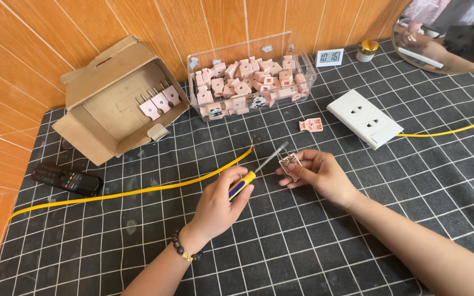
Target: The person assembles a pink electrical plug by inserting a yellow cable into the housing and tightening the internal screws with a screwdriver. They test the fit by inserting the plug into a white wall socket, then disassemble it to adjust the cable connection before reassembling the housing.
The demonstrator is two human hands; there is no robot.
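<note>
Meanwhile, left hand [218, 205] grips yellow-handled screwdriver [256, 170], tip beside opened pink plug [291, 163] pinched in right hand [319, 172] above gridded mat [303, 241]. Best practice, likely: seat blade squarely, steady plug, yellow cable [154, 188] near.

The mirror [456, 33] is cut by the top-right corner; the yellow cable [138, 191] runs off both edges – its bared tip [254, 140] too small to read.
</note>
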